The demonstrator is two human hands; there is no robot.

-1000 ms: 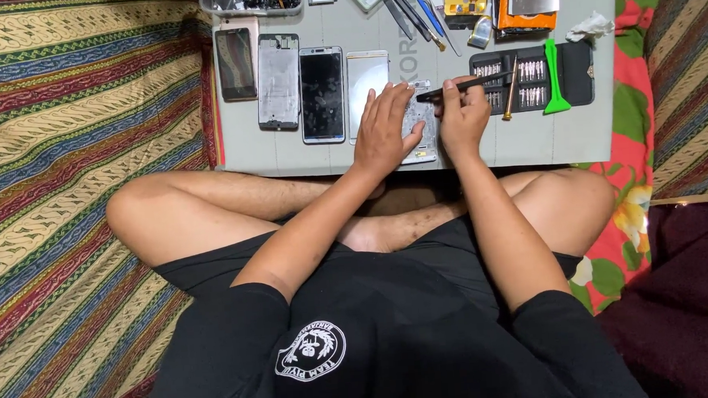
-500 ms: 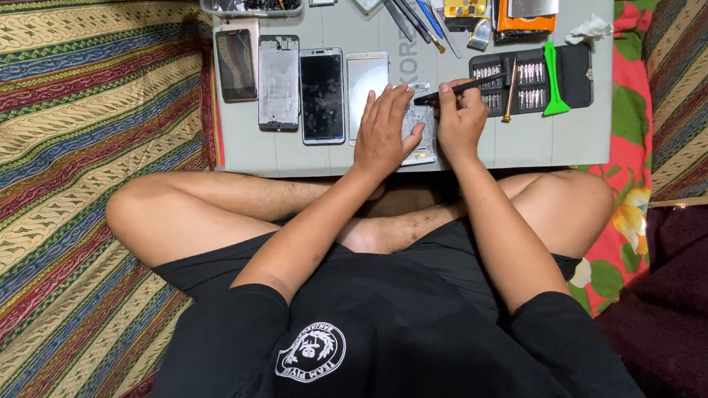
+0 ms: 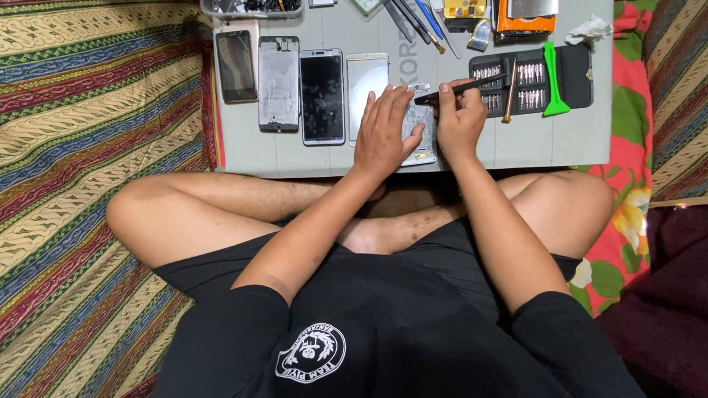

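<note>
Centrally, the opened silver phone chassis (image 3: 417, 123) is lying flat near the front edge of the grey work board (image 3: 528, 137), directly between the two hands. The left hand (image 3: 384, 131) is pressing down on its left half with fingers spread and pointing toward 12 o'clock, covering much of the part. The right hand (image 3: 459, 121) is touching the chassis from the 3 o'clock side and is pinching a slim black screwdriver (image 3: 453, 91); the tool is lying almost level, its tip pointing toward 9 o'clock and hovering over the upper edge of the chassis. Whether the tip is touching the chassis cannot be told.

At 9 o'clock from the left hand, a white phone back panel (image 3: 361, 81) is lying partly under the fingers, and further out a black-screened phone (image 3: 322, 96), a bare silver mid-frame (image 3: 278, 83) and a dark-screened pink-edged phone (image 3: 236, 65) are resting in a row. At 2 o'clock from the right hand, a black screwdriver bit case (image 3: 575, 74) is lying open, with a green plastic pry tool (image 3: 554, 83) resting on it.
</note>
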